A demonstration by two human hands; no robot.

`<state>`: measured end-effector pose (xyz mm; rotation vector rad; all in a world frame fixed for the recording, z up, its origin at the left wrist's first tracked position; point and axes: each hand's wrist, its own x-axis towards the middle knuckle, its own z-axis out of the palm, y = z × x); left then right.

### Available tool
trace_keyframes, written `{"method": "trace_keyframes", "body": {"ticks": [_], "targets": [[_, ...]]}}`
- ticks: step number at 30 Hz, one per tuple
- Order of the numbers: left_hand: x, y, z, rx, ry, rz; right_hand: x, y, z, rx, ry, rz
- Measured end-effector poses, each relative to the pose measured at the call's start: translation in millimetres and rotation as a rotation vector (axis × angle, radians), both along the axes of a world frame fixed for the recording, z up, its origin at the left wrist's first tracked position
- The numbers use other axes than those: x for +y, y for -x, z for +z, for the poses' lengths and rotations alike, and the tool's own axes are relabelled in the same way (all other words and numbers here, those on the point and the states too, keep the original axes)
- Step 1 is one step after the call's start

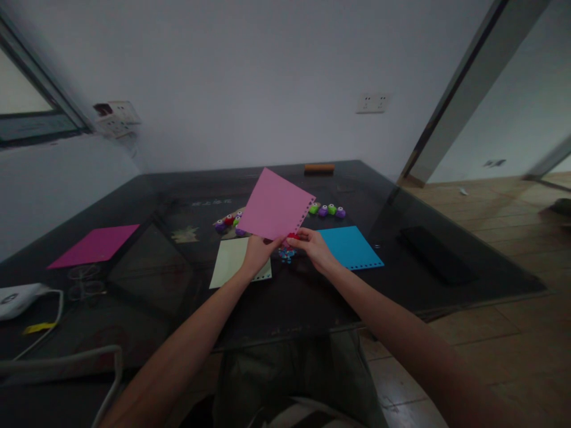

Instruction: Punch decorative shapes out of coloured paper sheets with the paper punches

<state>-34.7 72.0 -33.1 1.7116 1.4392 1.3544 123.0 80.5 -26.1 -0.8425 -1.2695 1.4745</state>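
**Pink sheet held up over the dark tabletop, a small red punch at its corner**

The left hand (256,252) pinches the lower corner of a pink paper sheet (274,205), fingers clamped on it, and lifts it tilted above the middle of the tabletop (147,279). The right hand (314,246) closes its fingers on a small red paper punch (293,236) at the sheet's lower edge. A row of small punched holes runs along the sheet's right edge.

The sheet looks thin, light and fairly stiff, like craft card; it would likely crease if gripped hard, so an edge or corner pinch suits it. The punch looks like hard, rounded plastic.

Flat on the glossy, dark, reflective tabletop lie a pale green sheet (229,264) under the left hand, a blue sheet (350,246) with a perforated edge beside the right hand, and a magenta sheet (96,245) near the left edge. Small rounded punches (328,210) in green and purple sit behind, with more (227,223) left of the pink sheet. Tiny blue cut-outs (286,254) lie between the hands.
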Motion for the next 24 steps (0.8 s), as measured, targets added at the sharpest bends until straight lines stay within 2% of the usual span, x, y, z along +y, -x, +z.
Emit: {"method": "trace_keyframes", "body": {"ticks": [9,18,24], "targets": [[-1.2,-1.3,2.8,0.016,-0.022,0.014,0.7,0.1,-1.6,0.002,-0.008,0.005],[2.4,2.0,-2.3,0.042,-0.024,0.039,0.2,-0.3,-0.4,-0.012,-0.017,0.028],[0.9,1.8,1.6,0.043,-0.017,0.057,0.2,-0.4,0.2,-0.014,-0.022,0.04]]}}
